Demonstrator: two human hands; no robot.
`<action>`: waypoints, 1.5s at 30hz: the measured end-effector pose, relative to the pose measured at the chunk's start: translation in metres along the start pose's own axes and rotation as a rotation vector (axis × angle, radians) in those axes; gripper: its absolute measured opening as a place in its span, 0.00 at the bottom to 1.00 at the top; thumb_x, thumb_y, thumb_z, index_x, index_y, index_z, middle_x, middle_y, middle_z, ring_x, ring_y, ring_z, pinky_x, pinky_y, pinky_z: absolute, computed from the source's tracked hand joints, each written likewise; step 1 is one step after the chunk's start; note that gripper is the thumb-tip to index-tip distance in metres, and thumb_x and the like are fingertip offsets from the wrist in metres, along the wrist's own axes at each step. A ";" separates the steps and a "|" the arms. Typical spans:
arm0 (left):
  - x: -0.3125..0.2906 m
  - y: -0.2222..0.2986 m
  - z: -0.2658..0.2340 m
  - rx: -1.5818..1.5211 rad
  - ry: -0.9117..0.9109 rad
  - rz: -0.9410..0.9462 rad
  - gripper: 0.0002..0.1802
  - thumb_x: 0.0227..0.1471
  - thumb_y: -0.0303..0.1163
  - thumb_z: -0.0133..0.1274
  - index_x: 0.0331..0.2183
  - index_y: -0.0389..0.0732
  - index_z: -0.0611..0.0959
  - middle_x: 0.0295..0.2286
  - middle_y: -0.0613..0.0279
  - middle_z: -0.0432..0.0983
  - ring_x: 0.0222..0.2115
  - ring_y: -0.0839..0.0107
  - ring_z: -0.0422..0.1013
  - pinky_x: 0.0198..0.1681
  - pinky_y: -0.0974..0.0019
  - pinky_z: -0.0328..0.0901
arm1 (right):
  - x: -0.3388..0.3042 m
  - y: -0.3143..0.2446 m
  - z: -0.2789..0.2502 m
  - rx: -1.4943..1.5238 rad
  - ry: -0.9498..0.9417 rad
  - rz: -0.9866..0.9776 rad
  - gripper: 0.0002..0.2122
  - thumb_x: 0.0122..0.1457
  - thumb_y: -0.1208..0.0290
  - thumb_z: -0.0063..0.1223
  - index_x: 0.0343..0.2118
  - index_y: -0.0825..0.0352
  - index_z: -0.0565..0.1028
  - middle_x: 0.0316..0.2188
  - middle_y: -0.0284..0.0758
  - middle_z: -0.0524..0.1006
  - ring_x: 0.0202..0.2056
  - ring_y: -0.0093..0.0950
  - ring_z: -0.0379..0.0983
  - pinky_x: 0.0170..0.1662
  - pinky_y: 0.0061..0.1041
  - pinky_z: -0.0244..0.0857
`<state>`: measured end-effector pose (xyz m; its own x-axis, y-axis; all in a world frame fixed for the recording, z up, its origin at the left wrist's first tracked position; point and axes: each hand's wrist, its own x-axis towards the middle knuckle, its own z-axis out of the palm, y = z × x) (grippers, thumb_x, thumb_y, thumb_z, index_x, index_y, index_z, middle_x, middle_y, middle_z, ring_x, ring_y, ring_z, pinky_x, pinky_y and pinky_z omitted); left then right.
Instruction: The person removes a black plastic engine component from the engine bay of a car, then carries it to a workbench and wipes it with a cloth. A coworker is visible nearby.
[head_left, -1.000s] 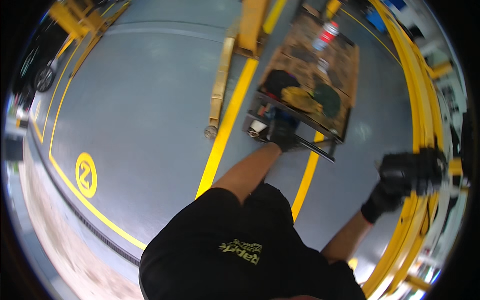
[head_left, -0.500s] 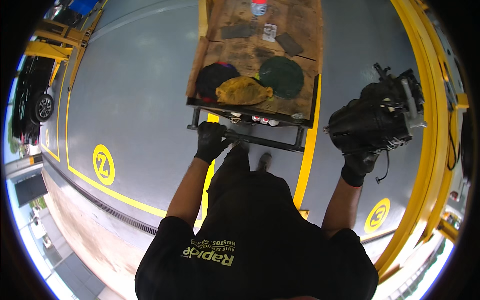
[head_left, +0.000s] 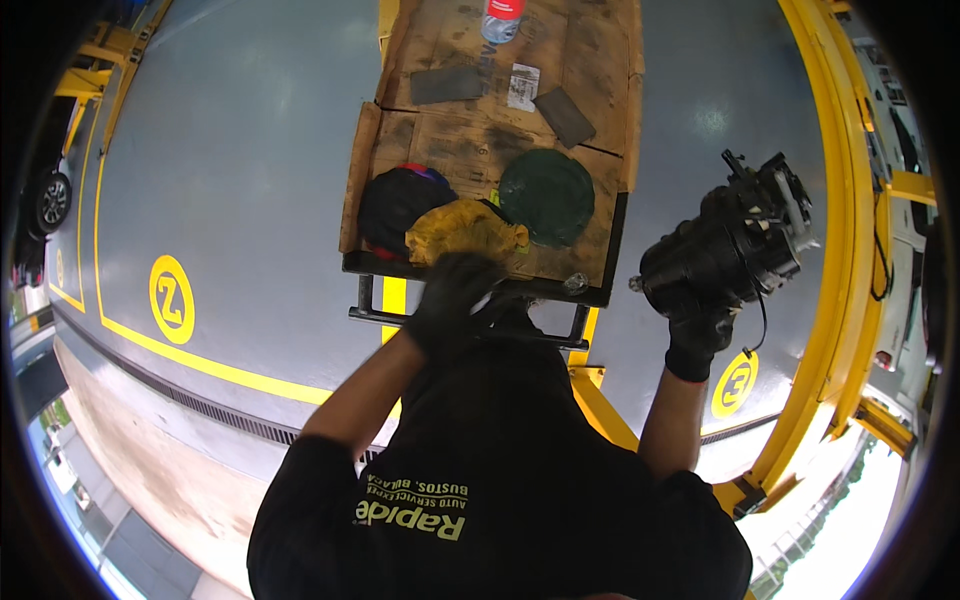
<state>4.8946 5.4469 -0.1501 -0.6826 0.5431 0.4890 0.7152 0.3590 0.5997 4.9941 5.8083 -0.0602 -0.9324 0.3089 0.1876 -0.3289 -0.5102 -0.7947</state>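
Note:
My right hand (head_left: 698, 335), in a black glove, is closed on the lower side of a bulky black car part (head_left: 715, 250) and holds it up beside the cart. The part has a rounded housing, a metal bracket and a thin dangling cable; its exact kind is unclear. My gloved left hand (head_left: 452, 305) is over the cart's near edge, beside a dirty yellow cloth (head_left: 465, 228). Motion blurs its fingers, so I cannot tell whether they touch the cloth. Below it runs the cart's black handle bar (head_left: 375, 316), partly hidden by my hand and body.
The wooden cart top (head_left: 450, 135) carries a dark cloth bundle (head_left: 400, 208), a round dark green object (head_left: 546, 195), flat dark pads (head_left: 565, 117) and a red-topped can (head_left: 501, 22). A yellow lift post (head_left: 843, 200) stands at right. Yellow lines mark the grey floor.
My left hand has left the handle bar and moved right and forward toward the yellow cloth. I am closer to the cart. My right hand still holds the car part, slightly lower.

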 end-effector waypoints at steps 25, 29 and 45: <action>0.111 0.025 0.000 -0.586 0.281 -0.460 0.44 0.55 0.39 0.59 0.66 0.34 0.60 0.59 0.40 0.66 0.60 0.41 0.65 0.63 0.49 0.60 | 0.106 0.156 0.093 -0.440 -0.160 0.021 0.54 0.37 0.66 0.83 0.66 0.66 0.55 0.59 0.39 0.69 0.58 0.32 0.70 0.60 0.33 0.69; 0.093 -0.035 0.039 -0.533 0.356 -0.600 0.35 0.59 0.41 0.58 0.62 0.36 0.69 0.55 0.52 0.73 0.55 0.60 0.71 0.58 0.57 0.65 | 0.104 0.151 0.094 -0.519 -0.336 0.031 0.51 0.41 0.64 0.80 0.67 0.66 0.56 0.61 0.38 0.67 0.61 0.32 0.66 0.64 0.34 0.61; 0.140 -0.009 -0.066 0.031 0.454 -0.019 0.29 0.64 0.40 0.50 0.59 0.32 0.69 0.51 0.43 0.71 0.52 0.48 0.69 0.58 0.48 0.64 | 0.106 0.115 0.104 0.068 -0.099 0.256 0.24 0.65 0.75 0.55 0.64 0.69 0.66 0.58 0.37 0.73 0.56 0.27 0.72 0.60 0.28 0.69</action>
<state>4.7828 5.4696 -0.0456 -0.6876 0.1504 0.7104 0.7010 0.3924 0.5954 4.8421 5.6986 -0.0713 -0.9954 0.0846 0.0443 -0.0872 -0.6154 -0.7834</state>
